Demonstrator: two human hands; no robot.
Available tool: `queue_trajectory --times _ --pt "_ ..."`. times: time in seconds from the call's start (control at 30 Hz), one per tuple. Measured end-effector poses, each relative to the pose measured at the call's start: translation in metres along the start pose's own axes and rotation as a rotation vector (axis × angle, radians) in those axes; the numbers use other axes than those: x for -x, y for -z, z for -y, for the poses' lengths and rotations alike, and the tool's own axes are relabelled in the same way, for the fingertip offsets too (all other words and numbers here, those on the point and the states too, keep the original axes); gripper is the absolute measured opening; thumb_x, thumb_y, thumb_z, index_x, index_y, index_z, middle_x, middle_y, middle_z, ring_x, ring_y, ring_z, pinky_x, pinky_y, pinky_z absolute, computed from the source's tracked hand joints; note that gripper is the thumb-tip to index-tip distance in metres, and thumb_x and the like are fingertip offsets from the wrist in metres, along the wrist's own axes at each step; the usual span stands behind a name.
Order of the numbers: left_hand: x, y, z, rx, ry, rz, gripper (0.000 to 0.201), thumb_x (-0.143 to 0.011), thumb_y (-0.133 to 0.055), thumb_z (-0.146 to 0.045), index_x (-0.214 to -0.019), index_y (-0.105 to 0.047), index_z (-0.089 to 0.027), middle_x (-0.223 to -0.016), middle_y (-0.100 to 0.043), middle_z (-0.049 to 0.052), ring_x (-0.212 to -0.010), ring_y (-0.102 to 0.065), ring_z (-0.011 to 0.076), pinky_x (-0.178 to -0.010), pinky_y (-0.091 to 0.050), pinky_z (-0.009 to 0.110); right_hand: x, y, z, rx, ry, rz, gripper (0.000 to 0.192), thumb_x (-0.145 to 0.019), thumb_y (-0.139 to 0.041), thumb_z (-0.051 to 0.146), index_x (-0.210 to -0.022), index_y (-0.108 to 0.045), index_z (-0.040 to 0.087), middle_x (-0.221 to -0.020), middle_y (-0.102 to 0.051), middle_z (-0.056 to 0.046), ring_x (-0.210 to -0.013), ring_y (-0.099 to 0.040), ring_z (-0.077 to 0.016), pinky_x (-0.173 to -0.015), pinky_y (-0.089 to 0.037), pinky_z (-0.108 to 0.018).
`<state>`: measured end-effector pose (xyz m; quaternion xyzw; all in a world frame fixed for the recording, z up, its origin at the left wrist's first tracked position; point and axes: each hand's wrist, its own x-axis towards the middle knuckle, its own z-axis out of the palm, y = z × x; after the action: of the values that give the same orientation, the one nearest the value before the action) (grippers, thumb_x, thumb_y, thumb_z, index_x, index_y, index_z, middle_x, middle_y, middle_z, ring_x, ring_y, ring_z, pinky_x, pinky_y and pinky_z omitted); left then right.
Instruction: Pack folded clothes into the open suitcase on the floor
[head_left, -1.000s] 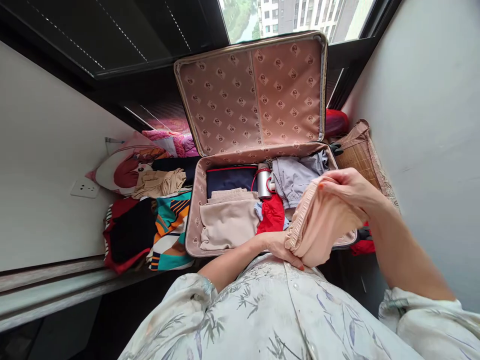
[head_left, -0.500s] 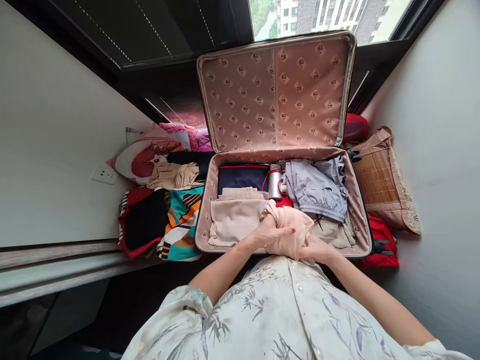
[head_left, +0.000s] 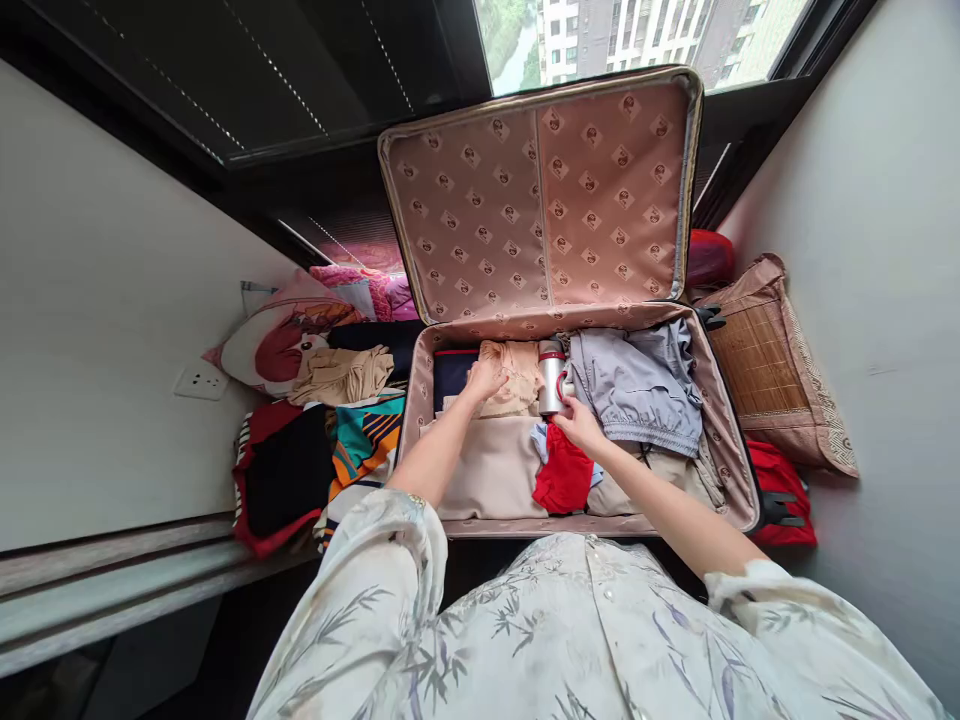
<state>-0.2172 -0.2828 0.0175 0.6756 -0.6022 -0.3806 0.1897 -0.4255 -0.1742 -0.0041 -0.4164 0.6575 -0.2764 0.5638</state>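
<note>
A cartoon pillow (head_left: 274, 340) is propped against the left wall, above a wall socket (head_left: 200, 380). Striped clothes (head_left: 360, 440) and a black-and-red garment (head_left: 277, 470) are piled beside it. A woven cushion (head_left: 765, 370) and red bag (head_left: 780, 480) are seen at the right wall.

Your left grip (head_left: 484, 380) rests on the folded garment (head_left: 510, 375) at the back of the suitcase (head_left: 731, 420), with the flask (head_left: 551, 378) just to its right. Your right grip (head_left: 579, 425) touches the flask's base, the crumpled top (head_left: 637, 385) lies to its right, and the clothes pile (head_left: 315, 455) sits outside, left of your left grip.
</note>
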Motion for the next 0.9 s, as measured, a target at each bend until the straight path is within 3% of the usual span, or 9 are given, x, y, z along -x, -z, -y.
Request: queue_trajectory --times 0.07,0.17,0.27,0.37,0.43,0.5,0.57,0.7,0.9 --pt "0.002 -0.014 0.016 -0.272 0.034 -0.137 0.066 -0.089 -0.067 -0.036 -0.146 -0.053 -0.006 -0.154 -0.044 0.03 -0.143 -0.041 0.0454 -0.114 -0.036 0.058 0.022 0.017 -0.023 0.001 0.061 0.042 0.041 -0.073 -0.067 0.024 -0.114 -0.067 0.017 -0.103 -0.076 -0.01 -0.099 -0.07 -0.0247 -0.099 -0.053 -0.043" --pt "0.012 -0.045 0.037 -0.476 -0.076 -0.064 0.077 -0.091 -0.063 -0.035 -0.161 -0.037 -0.016 -0.172 -0.012 0.02 -0.157 -0.004 0.0466 -0.121 -0.016 0.068 0.071 0.068 -0.056 -0.109 0.139 0.0 0.041 -0.079 -0.067 0.035 -0.117 -0.068 0.02 -0.104 -0.076 -0.01 -0.097 -0.073 -0.0245 -0.094 -0.058 -0.043" --pt "0.007 -0.067 0.056 -0.575 -0.184 0.122 0.068 -0.095 -0.056 -0.038 -0.16 -0.041 -0.024 -0.175 -0.007 0.013 -0.158 0.01 0.0434 -0.12 0.002 0.072 0.111 0.147 -0.08 -0.125 0.175 -0.333 0.047 -0.082 -0.068 0.042 -0.124 -0.065 0.022 -0.108 -0.075 -0.01 -0.091 -0.073 -0.0229 -0.089 -0.06 -0.043" --pt "-0.016 -0.079 0.073 -0.647 -0.175 0.258 0.067 -0.096 -0.052 -0.038 -0.16 -0.04 -0.022 -0.174 -0.01 0.014 -0.159 0.004 0.0411 -0.122 0.005 0.068 0.137 0.239 -0.11 -0.043 0.154 -0.812 0.053 -0.083 -0.064 0.04 -0.131 -0.059 0.018 -0.112 -0.073 -0.013 -0.09 -0.072 -0.023 -0.091 -0.058 -0.045" --pt "-0.034 -0.084 0.081 -0.69 -0.11 0.301 0.069 -0.096 -0.052 -0.04 -0.161 -0.038 -0.021 -0.174 -0.011 0.015 -0.159 0.003 0.0445 -0.12 0.002 0.072 0.149 0.288 -0.14 0.056 -0.026 -1.047 0.056 -0.085 -0.057 0.035 -0.136 -0.055 0.012 -0.116 -0.072 -0.017 -0.093 -0.071 -0.0245 -0.093 -0.057 -0.046" --pt "-0.044 -0.085 0.085 -0.709 -0.079 0.333 0.071 -0.096 -0.051 -0.041 -0.162 -0.036 -0.021 -0.174 -0.009 0.016 -0.157 0.002 0.0484 -0.118 -0.005 0.076 0.155 0.315 -0.173 0.148 -0.272 -1.088 0.058 -0.085 -0.053 0.031 -0.138 -0.054 0.008 -0.119 -0.07 -0.021 -0.098 -0.07 -0.0263 -0.096 -0.054 -0.045" --pt "-0.045 -0.082 0.082 -0.744 -0.077 0.356 0.072 -0.094 -0.052 -0.041 -0.162 -0.036 -0.021 -0.174 -0.009 0.016 -0.156 -0.003 0.0514 -0.117 -0.011 0.076 0.151 0.321 -0.204 0.232 -0.435 -0.973 0.06 -0.085 -0.053 0.03 -0.14 -0.053 0.005 -0.127 -0.066 -0.025 -0.108 -0.067 -0.0286 -0.101 -0.05 -0.043" --pt "-0.021 -0.073 0.065 -0.838 -0.1 0.303 0.075 -0.09 -0.058 -0.04 -0.16 -0.039 -0.02 -0.172 -0.014 0.02 -0.154 -0.011 0.0538 -0.116 -0.018 0.075 0.124 0.299 -0.243 0.438 -0.51 -0.756 0.071 -0.085 -0.06 0.033 -0.148 -0.043 0.006 -0.149 -0.049 -0.03 -0.134 -0.048 -0.037 -0.109 -0.038 -0.05" --pt "0.037 -0.074 0.058 -0.739 -0.086 0.123 0.063 -0.092 -0.055 -0.038 -0.152 -0.049 -0.019 -0.168 -0.023 0.021 -0.153 -0.022 0.0454 -0.114 -0.035 0.065 0.096 0.283 -0.263 0.651 -0.528 -0.708 0.065 -0.089 -0.056 0.03 -0.149 -0.038 0.013 -0.143 -0.052 -0.027 -0.133 -0.044 -0.0401 -0.103 -0.033 -0.053"
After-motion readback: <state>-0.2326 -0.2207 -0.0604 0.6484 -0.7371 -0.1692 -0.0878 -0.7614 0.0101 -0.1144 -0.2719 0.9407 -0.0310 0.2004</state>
